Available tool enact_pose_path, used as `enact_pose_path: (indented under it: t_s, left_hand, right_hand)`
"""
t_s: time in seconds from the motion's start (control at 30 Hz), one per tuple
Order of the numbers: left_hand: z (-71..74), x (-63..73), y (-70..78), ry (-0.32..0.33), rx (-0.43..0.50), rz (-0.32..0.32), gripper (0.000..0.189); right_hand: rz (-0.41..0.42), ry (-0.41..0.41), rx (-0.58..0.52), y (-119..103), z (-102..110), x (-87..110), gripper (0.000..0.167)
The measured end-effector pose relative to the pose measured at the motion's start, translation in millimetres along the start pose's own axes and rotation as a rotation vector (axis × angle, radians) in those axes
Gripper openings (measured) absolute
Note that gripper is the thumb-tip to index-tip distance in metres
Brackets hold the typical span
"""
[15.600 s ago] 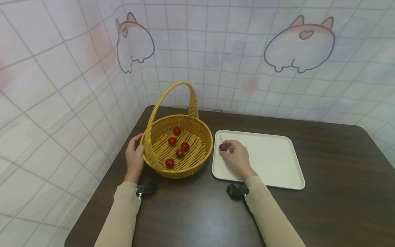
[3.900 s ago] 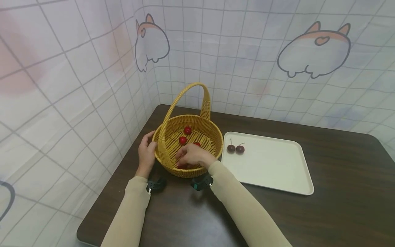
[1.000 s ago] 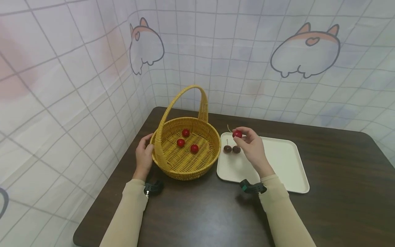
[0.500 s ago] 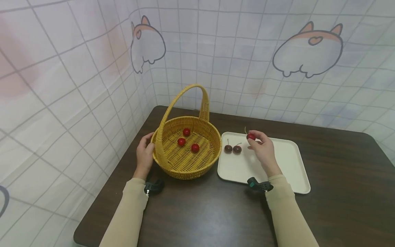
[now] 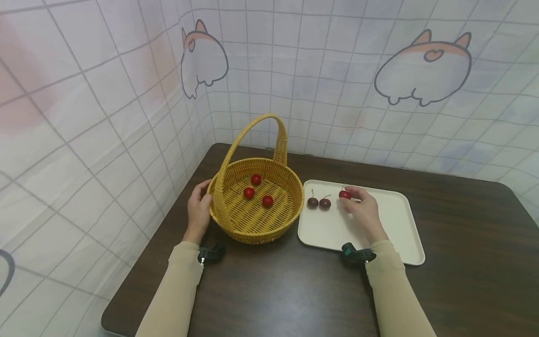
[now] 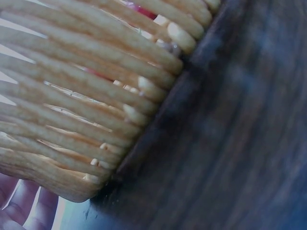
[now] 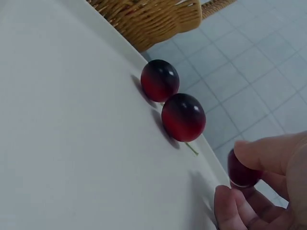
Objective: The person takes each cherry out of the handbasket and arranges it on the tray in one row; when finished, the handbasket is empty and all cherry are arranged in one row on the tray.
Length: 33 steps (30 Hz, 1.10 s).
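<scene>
My right hand [image 5: 362, 208] pinches a red cherry [image 5: 345, 194] between thumb and fingers over the white tray [image 5: 391, 234]. In the right wrist view the pinched cherry [image 7: 242, 170] is close to the tray's surface. To its left, two dark red cherries with stems lie side by side on the tray, the nearer one [image 5: 324, 203] beside the other [image 5: 312, 202]. At the far left my left hand [image 5: 199, 210] grips the side of a yellow woven basket [image 5: 257, 234]. Three red cherries lie inside, one of them [image 5: 267, 201] toward the right.
The basket's tall arched handle [image 5: 248, 128] rises over its opening. Both basket and tray stand on a dark wooden table [image 5: 273, 290]. A light gridded curtain [image 5: 320, 93] hangs behind and to the left of the table.
Several seconds ago a cherry left the basket in my right hand. Over the last second that hand has moved right past the two tray cherries and come down. My left hand stays at the basket.
</scene>
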<state>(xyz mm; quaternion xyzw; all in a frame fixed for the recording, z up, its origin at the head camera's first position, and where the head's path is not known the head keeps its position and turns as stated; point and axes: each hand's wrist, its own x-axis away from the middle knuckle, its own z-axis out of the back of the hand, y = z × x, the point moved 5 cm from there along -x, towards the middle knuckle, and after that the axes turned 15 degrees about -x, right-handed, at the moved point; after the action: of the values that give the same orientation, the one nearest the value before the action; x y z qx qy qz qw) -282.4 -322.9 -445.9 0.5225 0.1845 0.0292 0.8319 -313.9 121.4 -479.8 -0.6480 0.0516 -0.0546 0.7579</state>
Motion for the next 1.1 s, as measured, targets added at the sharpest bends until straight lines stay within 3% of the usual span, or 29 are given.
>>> enact_pose_path:
  t_s: [0.17,0.33,0.57,0.8,1.1]
  left_hand:
    - [-0.5,-0.3,-1.0,-0.001,0.004,0.003,0.044]
    - [-0.2,0.3,0.9,0.007,0.005,0.001,0.043]
    - [-0.4,-0.6,2.5,0.010,-0.005,-0.005,0.044]
    - [-7.2,-13.2,-27.8,0.026,0.027,0.005,0.043]
    - [-10.9,-11.8,-33.1,0.011,0.032,-0.009,0.043]
  right_hand:
    - [-0.034,-0.057,0.056,5.0,-0.1,-0.7,0.048]
    - [-0.099,-0.067,0.081,9.1,2.7,0.2,0.050]
    - [-0.118,-0.086,0.071,10.8,5.7,1.8,0.050]
    - [-0.070,-0.117,0.116,10.9,2.8,1.1,0.052]
    - [-0.072,-0.124,0.069,18.0,2.6,-0.2,0.047]
